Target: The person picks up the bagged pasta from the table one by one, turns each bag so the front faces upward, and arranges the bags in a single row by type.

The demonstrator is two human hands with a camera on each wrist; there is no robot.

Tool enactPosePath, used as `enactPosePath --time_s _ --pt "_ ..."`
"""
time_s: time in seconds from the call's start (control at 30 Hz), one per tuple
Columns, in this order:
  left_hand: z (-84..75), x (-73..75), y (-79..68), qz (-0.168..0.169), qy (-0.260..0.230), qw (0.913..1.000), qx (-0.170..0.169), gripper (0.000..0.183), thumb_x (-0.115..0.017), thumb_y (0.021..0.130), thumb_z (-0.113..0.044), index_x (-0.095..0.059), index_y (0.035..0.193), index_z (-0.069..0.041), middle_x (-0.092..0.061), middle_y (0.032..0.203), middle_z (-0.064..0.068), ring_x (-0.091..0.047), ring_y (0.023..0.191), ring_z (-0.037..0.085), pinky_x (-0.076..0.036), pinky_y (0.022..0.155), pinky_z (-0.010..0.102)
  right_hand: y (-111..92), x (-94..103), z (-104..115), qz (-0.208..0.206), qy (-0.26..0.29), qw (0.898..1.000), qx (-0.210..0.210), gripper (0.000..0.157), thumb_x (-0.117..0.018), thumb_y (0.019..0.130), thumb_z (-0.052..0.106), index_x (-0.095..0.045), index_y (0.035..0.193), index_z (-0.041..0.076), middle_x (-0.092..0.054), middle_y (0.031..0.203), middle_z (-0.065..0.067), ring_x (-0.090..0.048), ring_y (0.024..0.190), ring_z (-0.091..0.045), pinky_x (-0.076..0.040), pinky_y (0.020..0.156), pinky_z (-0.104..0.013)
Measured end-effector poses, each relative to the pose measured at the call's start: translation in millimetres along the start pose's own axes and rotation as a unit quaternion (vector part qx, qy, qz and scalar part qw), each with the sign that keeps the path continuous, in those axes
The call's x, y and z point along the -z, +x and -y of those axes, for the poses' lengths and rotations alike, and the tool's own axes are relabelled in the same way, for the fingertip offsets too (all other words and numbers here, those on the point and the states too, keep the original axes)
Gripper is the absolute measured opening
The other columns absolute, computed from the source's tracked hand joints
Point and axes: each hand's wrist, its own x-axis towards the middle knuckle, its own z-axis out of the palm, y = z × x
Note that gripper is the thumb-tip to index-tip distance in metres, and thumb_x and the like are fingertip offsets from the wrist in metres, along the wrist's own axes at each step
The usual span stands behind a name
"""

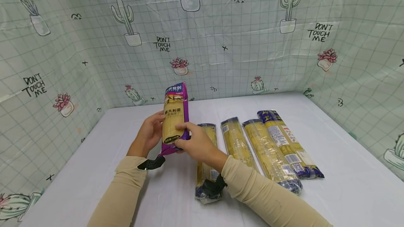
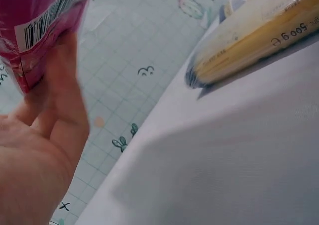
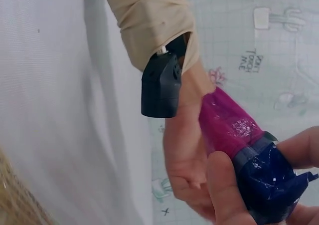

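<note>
Left hand (image 1: pixel 150 133) and right hand (image 1: pixel 198 145) both hold one purple-edged packet (image 1: pixel 173 117), raised over the white table (image 1: pixel 170 195); the left grips its side, while the right pinches its lower end between thumb and fingers. That makes one packet held and four lying on the table, five in all.

On the held packet's front, large characters read 意大利面, with a smaller bracketed line beneath; "PASTA" stands near the top, and a dark oval at the bottom gives 500克. The left wrist view shows a barcode on its purple wrapping. It is tilted, glossy and full of pale yellow strands, with blue at its ends.

To its right lie the first packet (image 1: pixel 204 171), partly hidden by the right arm, then the second packet (image 1: pixel 238 143), third packet (image 1: pixel 268 153) and fourth packet (image 1: pixel 290 144). These four are yellow with dark blue ends, and each bears a barcode; "500g" can be read on one in the left wrist view.

Two beige sleeves (image 1: pixel 118 188) and two black wrist devices (image 1: pixel 152 163) show. Behind, a checked cloth (image 1: pixel 202 59) says "DON'T TOUCH ME" three times in the head view.
</note>
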Motion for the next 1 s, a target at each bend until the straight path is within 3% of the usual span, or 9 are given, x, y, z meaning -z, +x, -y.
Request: enactPosePath --time_s 0.17,0.23,0.4,0.6,0.87,1.0 --pt "2.1 -1.4 1.3 0.044 0.025 0.9987 -0.007 0.058 -0.036 0.102 -0.005 -0.018 0.157 -0.005 -0.037 0.148 0.012 -0.049 0.122 0.021 -0.045 0.097 0.034 3 2.4 -4 -0.007 0.009 1.000 -0.015 0.046 -0.064 0.094 0.005 -0.054 0.139 0.008 -0.055 0.126 -0.015 -0.065 0.099 -0.027 -0.059 0.078 -0.041" --pt "2.5 -2.2 1.3 0.047 0.036 0.9981 -0.014 0.062 -0.037 0.101 -0.001 -0.014 0.158 -0.003 -0.030 0.154 0.014 -0.050 0.121 0.020 -0.047 0.096 0.032 4 3.4 -6 -0.006 0.007 1.000 -0.019 0.046 -0.063 0.093 0.004 -0.054 0.138 0.007 -0.056 0.125 -0.016 -0.064 0.100 -0.027 -0.059 0.078 -0.041" --pt "2.0 -3.7 0.7 0.025 0.064 0.9974 -0.024 0.069 -0.044 0.099 0.003 -0.011 0.159 0.000 -0.024 0.160 0.019 -0.053 0.120 0.019 -0.051 0.092 0.027 7 4.3 -10 0.005 0.010 1.000 -0.020 0.046 -0.062 0.091 0.000 -0.055 0.136 0.004 -0.056 0.123 -0.018 -0.064 0.099 -0.028 -0.060 0.075 -0.038" --pt "2.6 -2.3 1.5 0.008 0.088 0.9959 -0.018 0.071 -0.046 0.098 0.003 -0.010 0.159 -0.001 -0.022 0.163 0.014 -0.043 0.134 0.024 -0.049 0.096 0.026 9 4.0 -12 0.013 -0.013 1.000 -0.018 0.046 -0.065 0.092 0.002 -0.054 0.136 0.003 -0.056 0.122 -0.019 -0.065 0.095 -0.027 -0.060 0.072 -0.038" --pt "4.8 -0.9 1.6 -0.037 0.113 0.9930 0.000 0.072 -0.052 0.097 -0.001 -0.016 0.160 -0.004 -0.027 0.162 0.012 -0.042 0.136 0.026 -0.049 0.097 0.026 8 5.4 -15 0.020 -0.085 0.996 -0.031 0.046 -0.066 0.096 0.013 -0.053 0.140 0.008 -0.057 0.123 -0.016 -0.069 0.068 -0.022 -0.055 0.066 -0.035" --pt "6.0 0.9 3.0 -0.055 0.118 0.9914 0.013 0.072 -0.052 0.096 -0.001 -0.018 0.159 -0.004 -0.031 0.160 0.013 -0.044 0.134 0.026 -0.049 0.097 0.027 9 5.8 -18 0.024 -0.101 0.994 -0.034 0.048 -0.066 0.097 0.014 -0.052 0.142 0.008 -0.058 0.124 -0.016 -0.068 0.065 -0.022 -0.054 0.063 -0.034"
